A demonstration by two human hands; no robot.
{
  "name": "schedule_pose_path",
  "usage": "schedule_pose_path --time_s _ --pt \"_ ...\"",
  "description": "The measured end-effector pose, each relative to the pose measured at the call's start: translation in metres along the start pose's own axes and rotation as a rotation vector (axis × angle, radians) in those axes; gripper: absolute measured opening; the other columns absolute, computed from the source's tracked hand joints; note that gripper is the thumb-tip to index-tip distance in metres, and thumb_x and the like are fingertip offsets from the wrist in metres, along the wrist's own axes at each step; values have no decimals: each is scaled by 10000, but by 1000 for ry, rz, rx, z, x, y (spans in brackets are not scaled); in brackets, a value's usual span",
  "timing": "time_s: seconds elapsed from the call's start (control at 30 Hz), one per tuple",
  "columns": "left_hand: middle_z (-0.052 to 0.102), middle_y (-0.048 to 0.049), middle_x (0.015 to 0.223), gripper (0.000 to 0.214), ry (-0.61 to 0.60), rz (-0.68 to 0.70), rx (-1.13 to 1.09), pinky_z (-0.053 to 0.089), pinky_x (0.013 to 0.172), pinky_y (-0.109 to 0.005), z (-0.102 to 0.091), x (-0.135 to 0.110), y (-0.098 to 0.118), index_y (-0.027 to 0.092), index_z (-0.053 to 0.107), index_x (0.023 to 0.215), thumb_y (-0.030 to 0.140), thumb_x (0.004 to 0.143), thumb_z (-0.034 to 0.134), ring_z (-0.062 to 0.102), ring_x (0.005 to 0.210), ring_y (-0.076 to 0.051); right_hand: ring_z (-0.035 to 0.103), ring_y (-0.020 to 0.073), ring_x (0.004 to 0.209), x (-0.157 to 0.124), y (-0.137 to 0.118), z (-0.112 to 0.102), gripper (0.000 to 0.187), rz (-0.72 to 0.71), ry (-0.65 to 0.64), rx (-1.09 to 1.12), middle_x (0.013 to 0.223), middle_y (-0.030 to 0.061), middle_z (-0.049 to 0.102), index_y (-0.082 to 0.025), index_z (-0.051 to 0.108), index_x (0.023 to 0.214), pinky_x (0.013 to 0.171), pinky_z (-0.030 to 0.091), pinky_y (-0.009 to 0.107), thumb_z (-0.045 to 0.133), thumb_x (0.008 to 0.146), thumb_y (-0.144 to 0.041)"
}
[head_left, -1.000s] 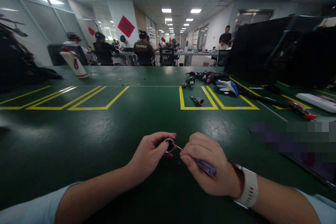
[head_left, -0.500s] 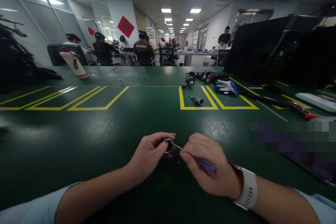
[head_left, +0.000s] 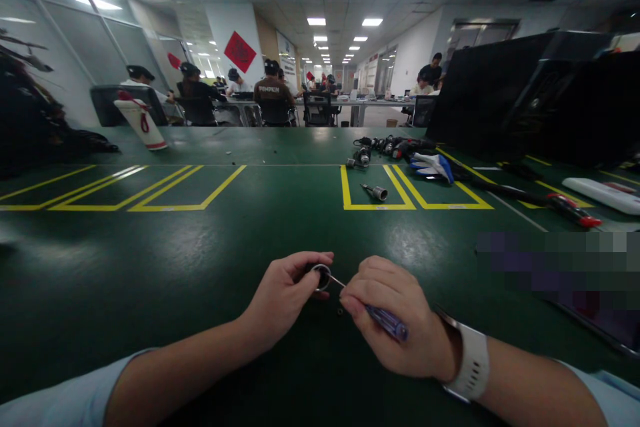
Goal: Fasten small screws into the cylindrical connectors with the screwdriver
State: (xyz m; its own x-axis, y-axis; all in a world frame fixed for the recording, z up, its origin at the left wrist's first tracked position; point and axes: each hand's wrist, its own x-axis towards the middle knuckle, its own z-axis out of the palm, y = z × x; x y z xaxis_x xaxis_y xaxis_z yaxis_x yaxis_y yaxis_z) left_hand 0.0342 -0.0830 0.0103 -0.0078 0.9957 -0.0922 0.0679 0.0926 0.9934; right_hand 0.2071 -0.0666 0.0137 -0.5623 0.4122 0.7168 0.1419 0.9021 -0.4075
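Note:
My left hand (head_left: 285, 293) is closed on a small round metal ring part (head_left: 321, 277), held just above the green table (head_left: 210, 260). My right hand (head_left: 395, 320) is closed on a small screwdriver with a blue-purple handle (head_left: 385, 321); its thin metal shaft points left and its tip touches the ring part. A white watch band sits on my right wrist. A tiny dark part (head_left: 340, 311) lies on the table between my hands.
Yellow tape boxes mark the table; one holds a small metal cylinder (head_left: 376, 192). Behind it lie black tools (head_left: 385, 145), a white-blue glove (head_left: 434, 165) and a red-handled screwdriver (head_left: 570, 209). Black cases (head_left: 525, 90) stand at right, a white cup (head_left: 140, 121) far left. People sit at far desks.
Almost nothing: my right hand and the screwdriver have shifted very slightly, with the tip still at the ring part. My left hand holds still.

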Motion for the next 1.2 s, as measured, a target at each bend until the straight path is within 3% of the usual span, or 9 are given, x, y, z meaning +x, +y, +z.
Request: schedule_pose_path --time_s 0.5,0.87,1.0,1.1,1.2 --pt "668 -64 994 235 0 -15 21 543 672 -295 -1 0 2 153 657 938 226 734 565 631 811 -182 505 143 611 1 -2 -2 116 14 7 32 656 42 578 -155 565 790 595 423 305 461 807 -108" --pt "632 -50 1079 175 -30 0 17 555 688 -306 -3 3 -2 165 644 886 215 758 536 629 836 -181 531 132 622 1 0 -4 107 75 44 134 667 35 598 -149 583 775 613 427 299 486 806 -116" --pt "601 -64 1117 208 -21 -15 1 547 751 -352 -4 4 -1 160 626 941 208 757 542 613 914 -210 488 104 474 4 4 -10 259 351 113 249 500 -17 499 -167 546 627 483 390 249 445 855 -237" --pt "611 -68 1051 262 -4 -48 -33 524 816 -372 -5 4 1 156 598 1011 180 758 532 599 957 -222 459 86 404 5 12 -9 324 607 -1 345 442 -42 459 -170 532 603 420 363 217 436 864 -338" --pt "625 -69 982 266 10 -85 -84 502 856 -367 -6 4 3 143 593 1009 147 760 500 605 957 -218 463 82 411 4 18 -5 328 688 -82 369 449 -44 472 -168 539 619 426 366 207 441 859 -368"
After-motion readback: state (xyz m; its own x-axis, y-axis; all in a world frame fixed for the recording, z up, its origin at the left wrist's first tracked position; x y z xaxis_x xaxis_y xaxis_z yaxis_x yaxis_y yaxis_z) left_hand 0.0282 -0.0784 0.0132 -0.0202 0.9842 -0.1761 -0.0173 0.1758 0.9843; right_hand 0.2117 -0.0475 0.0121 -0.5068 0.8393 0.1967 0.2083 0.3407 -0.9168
